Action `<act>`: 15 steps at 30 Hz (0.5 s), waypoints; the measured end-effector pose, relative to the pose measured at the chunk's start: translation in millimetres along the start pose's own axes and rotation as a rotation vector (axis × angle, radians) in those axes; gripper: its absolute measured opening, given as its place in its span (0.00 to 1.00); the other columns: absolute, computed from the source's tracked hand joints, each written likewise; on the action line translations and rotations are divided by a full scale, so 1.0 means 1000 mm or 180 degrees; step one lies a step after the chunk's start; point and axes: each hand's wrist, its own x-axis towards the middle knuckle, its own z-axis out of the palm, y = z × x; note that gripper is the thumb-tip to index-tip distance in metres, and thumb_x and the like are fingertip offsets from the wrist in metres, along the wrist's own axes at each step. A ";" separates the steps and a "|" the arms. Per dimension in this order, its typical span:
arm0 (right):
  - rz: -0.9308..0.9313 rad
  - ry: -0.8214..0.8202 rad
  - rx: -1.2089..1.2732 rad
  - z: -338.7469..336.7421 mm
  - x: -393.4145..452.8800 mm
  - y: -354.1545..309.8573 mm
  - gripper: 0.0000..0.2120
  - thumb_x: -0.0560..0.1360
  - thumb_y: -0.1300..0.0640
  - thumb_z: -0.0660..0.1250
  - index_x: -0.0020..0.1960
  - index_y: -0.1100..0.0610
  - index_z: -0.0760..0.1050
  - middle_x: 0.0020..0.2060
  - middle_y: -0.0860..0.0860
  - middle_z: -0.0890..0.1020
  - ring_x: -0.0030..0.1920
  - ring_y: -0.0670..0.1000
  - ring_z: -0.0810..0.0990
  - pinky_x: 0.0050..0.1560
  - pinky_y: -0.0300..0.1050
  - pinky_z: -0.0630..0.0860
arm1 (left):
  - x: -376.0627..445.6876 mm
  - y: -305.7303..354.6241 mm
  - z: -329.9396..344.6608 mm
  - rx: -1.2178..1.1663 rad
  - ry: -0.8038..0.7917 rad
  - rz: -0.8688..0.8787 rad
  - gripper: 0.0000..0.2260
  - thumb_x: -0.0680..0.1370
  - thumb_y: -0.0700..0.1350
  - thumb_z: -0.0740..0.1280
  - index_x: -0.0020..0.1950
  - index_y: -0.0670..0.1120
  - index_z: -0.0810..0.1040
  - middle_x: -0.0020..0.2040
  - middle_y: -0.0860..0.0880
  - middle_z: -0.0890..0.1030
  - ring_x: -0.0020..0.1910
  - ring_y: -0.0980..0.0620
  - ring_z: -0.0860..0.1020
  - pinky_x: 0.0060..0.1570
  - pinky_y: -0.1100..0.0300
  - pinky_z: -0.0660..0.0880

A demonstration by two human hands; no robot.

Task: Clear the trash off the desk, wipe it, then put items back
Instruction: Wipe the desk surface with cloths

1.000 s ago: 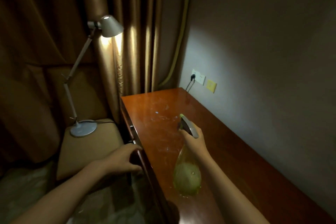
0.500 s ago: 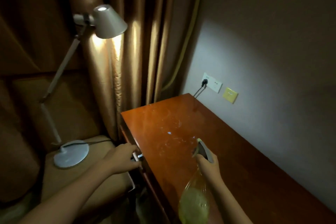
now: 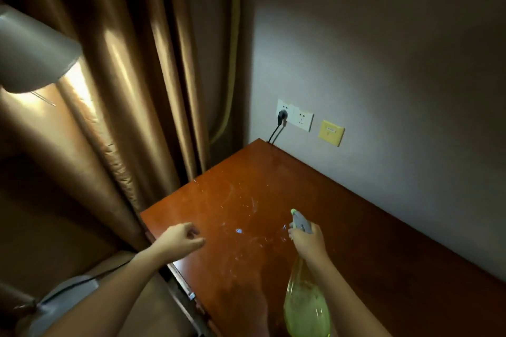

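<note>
The right hand grips the neck of a spray bottle, fingers curled round the grey trigger head, whose green-tipped nozzle points toward the far left corner of the desk. The bottle is clear with yellow-green liquid in its lower part; it hangs below the hand over the near part of the desk, and contact between its base and the wood cannot be determined. The left hand is held over the desk's left edge, holding nothing, fingers loosely curled with the fingertips close together; whether it touches the wood cannot be determined. The desk is reddish-brown wood set into the corner against the wall; its top shows pale smears and droplets in front of the nozzle. On the wall above the far end sit a white socket with a black plug and cable, and just beside it a yellow plate. A brown curtain hangs left of the desk. A lit lamp shade fills the upper left; the lamp base rests on a low surface beside the desk.
</note>
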 end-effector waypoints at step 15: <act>0.0431 0.0181 -0.0381 0.073 0.067 -0.039 0.15 0.79 0.47 0.62 0.45 0.59 0.71 0.33 0.49 0.74 0.29 0.45 0.72 0.26 0.35 0.68 | 0.083 -0.009 -0.031 -0.0144 -0.0139 0.0248 0.15 0.76 0.54 0.67 0.59 0.47 0.76 0.54 0.50 0.79 0.49 0.55 0.76 0.46 0.65 0.70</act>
